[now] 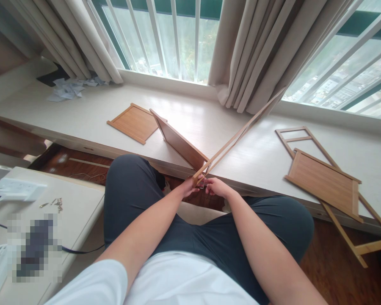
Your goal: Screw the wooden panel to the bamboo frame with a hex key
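A long wooden frame (pixel 238 137) slants up and right from between my knees toward the curtain. Beside it a brown wooden panel (pixel 180 140) stands tilted, its near end meeting the frame's lower end. My left hand (pixel 189 187) is closed around the lower end of the frame. Close on the right, my right hand (pixel 215 187) has its fingers bent at the same corner, near a small metallic-looking piece (pixel 202 184). Whether the fingers of my right hand grip that piece is too small to tell.
Another panel (pixel 135 123) lies on the white ledge (pixel 92 106) at left. On the right, a panel (pixel 325 182) rests over a second frame (pixel 343 233) that overhangs the edge. Crumpled papers (pixel 65 89) lie far left. Small hardware (pixel 59 204) sits on the side table (pixel 79 203).
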A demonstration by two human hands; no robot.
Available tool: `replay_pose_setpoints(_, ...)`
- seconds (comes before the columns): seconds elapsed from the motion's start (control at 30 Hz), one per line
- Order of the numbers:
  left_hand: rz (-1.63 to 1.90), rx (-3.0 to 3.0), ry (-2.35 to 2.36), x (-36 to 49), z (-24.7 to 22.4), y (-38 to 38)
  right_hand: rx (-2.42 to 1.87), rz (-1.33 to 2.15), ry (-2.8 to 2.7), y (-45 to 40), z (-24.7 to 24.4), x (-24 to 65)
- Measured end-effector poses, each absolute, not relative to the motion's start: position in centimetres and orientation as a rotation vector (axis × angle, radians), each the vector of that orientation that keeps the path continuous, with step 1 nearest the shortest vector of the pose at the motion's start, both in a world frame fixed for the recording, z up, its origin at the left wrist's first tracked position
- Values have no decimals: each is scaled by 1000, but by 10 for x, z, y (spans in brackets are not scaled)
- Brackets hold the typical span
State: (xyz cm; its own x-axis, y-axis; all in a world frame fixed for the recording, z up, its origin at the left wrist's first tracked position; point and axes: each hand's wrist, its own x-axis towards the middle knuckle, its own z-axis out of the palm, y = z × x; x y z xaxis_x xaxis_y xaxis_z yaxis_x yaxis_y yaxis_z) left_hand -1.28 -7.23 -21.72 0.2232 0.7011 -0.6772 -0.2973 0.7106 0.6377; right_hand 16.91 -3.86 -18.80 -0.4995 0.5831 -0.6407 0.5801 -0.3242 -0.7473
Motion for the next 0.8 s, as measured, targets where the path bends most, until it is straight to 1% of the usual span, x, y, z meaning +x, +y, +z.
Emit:
replay_pose_setpoints(0.27,760,374,1081,-10,-217,-72,-1632,1966,-1710,-40,-187,162)
replay_pose_setpoints(0.63,698,419,1149,-13,-221,-72,-1662,1720,-1935,-38,-194,168)
replay_pose_setpoints(0.8,735,448,1184,-14,-216,-72,-1710,1677,-1920,-36,-193,168)
